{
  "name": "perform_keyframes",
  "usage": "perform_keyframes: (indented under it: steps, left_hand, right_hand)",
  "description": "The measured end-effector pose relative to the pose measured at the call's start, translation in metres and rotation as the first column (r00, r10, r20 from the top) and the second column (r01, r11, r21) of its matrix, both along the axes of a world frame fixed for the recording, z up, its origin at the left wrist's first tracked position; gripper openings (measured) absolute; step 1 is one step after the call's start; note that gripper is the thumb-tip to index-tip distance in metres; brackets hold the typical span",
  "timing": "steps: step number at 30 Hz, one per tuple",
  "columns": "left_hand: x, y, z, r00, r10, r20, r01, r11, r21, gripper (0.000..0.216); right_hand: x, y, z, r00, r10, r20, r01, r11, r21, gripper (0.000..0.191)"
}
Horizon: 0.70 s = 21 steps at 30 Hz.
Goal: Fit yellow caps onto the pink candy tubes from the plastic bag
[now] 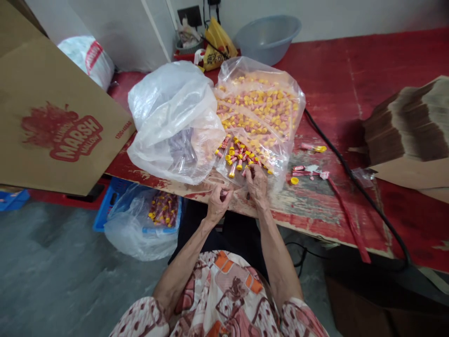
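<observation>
My left hand (219,204) is closed at the table's front edge, its fingers curled round something small and dark reddish that I cannot make out. Just right of it, my right hand (257,187) reaches to the mouth of a clear plastic bag (296,100). Its fingers are bent together by the loose capped tubes (239,164), small and red with yellow caps; whatever they pinch is hidden. Many more such tubes fill the bag behind. Left of it stands a larger whitish plastic bag (168,103) with clear empty tubes (184,149) inside.
A printed cardboard box (66,126) leans in from the left. Below, a blue crate (100,220) holds a bag of capped tubes. Right of the bags lie a yellow cap (294,180), a black cable (345,164) and stacked cardboard (414,126). A grey-blue basin (266,40) sits behind.
</observation>
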<state>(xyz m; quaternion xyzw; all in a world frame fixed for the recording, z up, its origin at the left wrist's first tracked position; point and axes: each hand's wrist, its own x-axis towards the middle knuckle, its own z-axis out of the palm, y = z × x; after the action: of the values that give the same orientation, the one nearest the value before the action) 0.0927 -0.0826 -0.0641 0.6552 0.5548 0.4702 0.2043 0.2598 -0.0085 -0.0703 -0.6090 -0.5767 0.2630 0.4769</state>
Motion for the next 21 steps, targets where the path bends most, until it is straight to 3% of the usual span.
perform_keyframes:
  steps: [21]
  left_hand:
    - [0.0006, -0.0019, 0.0007, 1.0, -0.007, -0.001, 0.007, 1.0, 0.018, 0.023]
  right_hand:
    - [0.001, 0.0025, -0.0055, 1.0, 0.004, 0.007, -0.004, 0.999, 0.033, 0.024]
